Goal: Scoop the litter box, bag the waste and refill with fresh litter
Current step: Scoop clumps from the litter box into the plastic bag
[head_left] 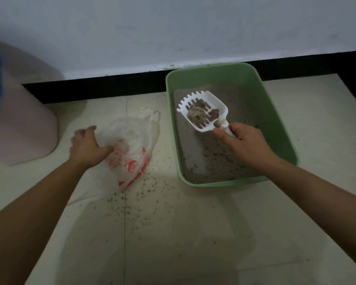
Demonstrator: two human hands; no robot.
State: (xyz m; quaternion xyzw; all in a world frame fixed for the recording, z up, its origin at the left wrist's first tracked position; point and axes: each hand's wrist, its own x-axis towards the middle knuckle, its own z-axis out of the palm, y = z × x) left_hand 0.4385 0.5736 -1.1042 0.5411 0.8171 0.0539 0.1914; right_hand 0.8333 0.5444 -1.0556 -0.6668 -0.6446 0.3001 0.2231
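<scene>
The right hand (245, 140), grip curled round the scoop (201, 112), holds clumps (195, 115) over the litter box (275, 112), while the left hand (86, 147) pinches the floppy bag (132, 138) on the floor (193, 223), so clumps might spill between them.

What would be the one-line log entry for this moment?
right hand: holds scoop with clumps over litter box | left hand: grips plastic bag on floor

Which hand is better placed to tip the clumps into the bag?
Right. The right hand holds the scoop with the clumps; the left hand grips the bag beside the box.
</scene>
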